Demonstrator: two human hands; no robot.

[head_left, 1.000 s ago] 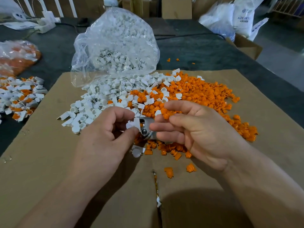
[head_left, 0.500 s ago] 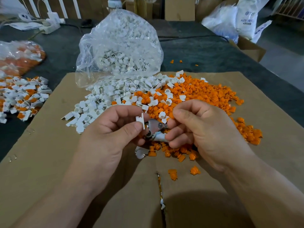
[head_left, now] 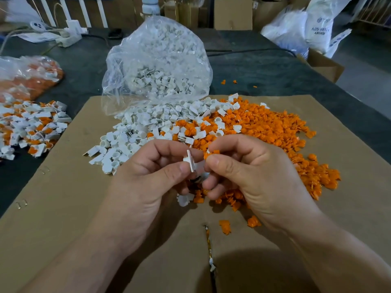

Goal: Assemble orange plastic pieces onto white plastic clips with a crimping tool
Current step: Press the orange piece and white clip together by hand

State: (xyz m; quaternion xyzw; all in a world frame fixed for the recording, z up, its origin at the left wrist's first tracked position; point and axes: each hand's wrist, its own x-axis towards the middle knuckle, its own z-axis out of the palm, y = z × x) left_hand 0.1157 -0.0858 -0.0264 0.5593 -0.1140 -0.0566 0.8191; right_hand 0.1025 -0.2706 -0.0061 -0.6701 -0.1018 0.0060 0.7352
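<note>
Orange plastic pieces point(head_left: 264, 127) heaped glossy and ridged on brown cardboard point(head_left: 63, 208) beside tumbled white clips point(head_left: 143, 132), left hand point(head_left: 148, 178) pinching a flat-flanged white clip point(head_left: 191, 160) at centre, right hand point(head_left: 254, 176) now pinching an orange piece point(head_left: 211, 154) beside it, metal crimping tool point(head_left: 200, 178), plain earlier, mostly hidden under curled right fingers

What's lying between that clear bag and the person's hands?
In the head view, loose white clips, mixed with orange pieces toward the right, cover the cardboard between the clear bag and the left hand and right hand.
</note>
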